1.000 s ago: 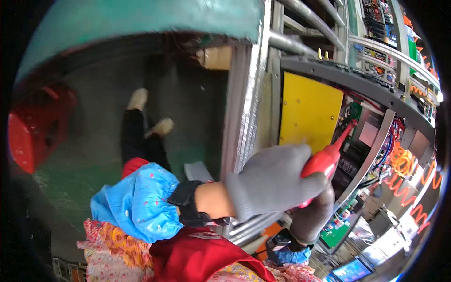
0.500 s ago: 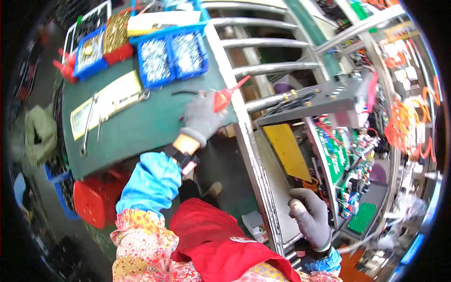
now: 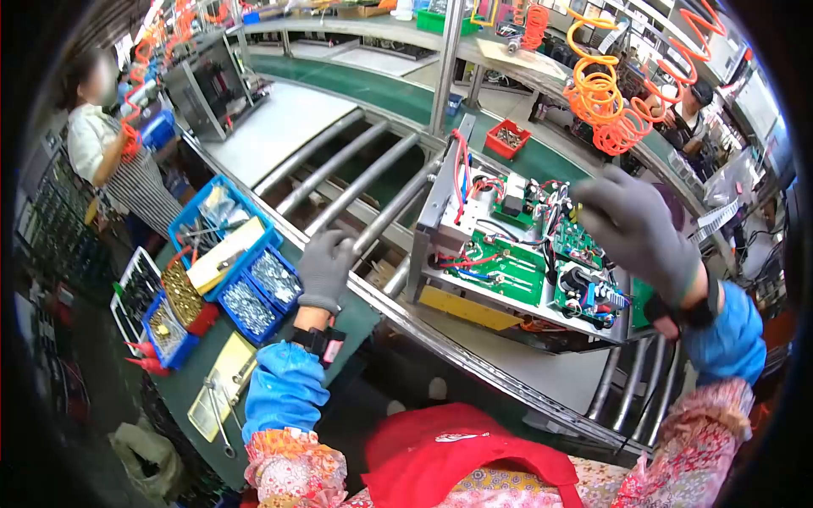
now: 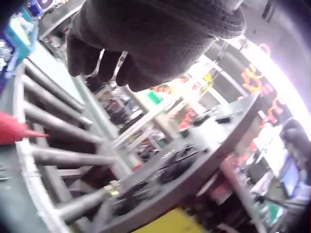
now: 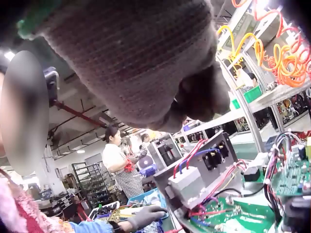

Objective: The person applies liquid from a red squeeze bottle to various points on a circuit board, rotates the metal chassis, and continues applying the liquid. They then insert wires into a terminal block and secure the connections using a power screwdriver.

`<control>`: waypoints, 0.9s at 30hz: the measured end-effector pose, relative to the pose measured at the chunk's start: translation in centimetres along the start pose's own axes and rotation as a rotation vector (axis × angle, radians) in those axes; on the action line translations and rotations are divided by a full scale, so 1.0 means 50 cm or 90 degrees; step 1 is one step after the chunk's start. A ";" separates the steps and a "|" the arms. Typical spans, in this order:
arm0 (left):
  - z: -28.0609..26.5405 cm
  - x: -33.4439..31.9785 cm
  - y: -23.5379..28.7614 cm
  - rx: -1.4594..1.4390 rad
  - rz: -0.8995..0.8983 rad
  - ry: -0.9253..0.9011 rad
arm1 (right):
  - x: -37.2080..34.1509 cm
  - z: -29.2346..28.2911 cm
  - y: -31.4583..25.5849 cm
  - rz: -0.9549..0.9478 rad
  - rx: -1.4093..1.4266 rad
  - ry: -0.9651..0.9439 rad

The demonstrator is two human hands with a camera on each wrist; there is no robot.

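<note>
My left hand (image 3: 326, 267), in a grey glove, is over the edge of the green table beside the metal rollers, with nothing visible in its loosely bent fingers. A red bottle with a tapered nozzle (image 4: 12, 128) shows at the left of the left wrist view, apart from those fingers; in the head view it is hidden. My gloved right hand (image 3: 631, 229) is raised over the right end of an open chassis with green circuit boards (image 3: 508, 271), fingers bent loosely. In the right wrist view that hand hangs above the boards, holding nothing visible.
Blue bins of screws (image 3: 262, 288) and a wrench (image 3: 218, 419) on yellow paper lie on the green table (image 3: 190, 389). Rollers (image 3: 373, 182) run behind. Orange coiled hoses (image 3: 597, 106) hang at upper right. One person (image 3: 110, 144) stands at left; another (image 3: 686, 110) is at far right.
My left hand carried the red bottle from the chassis to the table on the left and has let it go. My right hand has risen over the boards. The head view has swung and levelled.
</note>
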State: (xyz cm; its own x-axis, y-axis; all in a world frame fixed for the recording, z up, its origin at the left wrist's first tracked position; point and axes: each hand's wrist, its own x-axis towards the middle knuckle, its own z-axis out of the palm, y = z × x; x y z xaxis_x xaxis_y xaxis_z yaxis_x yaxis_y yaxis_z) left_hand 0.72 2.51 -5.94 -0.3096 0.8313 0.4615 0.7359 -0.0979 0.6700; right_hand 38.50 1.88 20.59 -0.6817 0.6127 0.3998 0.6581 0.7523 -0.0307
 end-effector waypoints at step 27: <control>0.177 0.233 0.399 0.268 -0.134 -0.011 | 0.213 0.284 0.166 -0.294 0.156 0.156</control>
State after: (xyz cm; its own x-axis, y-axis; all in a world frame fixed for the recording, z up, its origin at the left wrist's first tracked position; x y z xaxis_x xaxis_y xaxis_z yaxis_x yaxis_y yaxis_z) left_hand 17.11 15.11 7.65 -0.4708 0.8187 0.3288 0.8394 0.3010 0.4526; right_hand 32.15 18.07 11.60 -0.7679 0.1550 0.6215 0.1960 0.9806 -0.0024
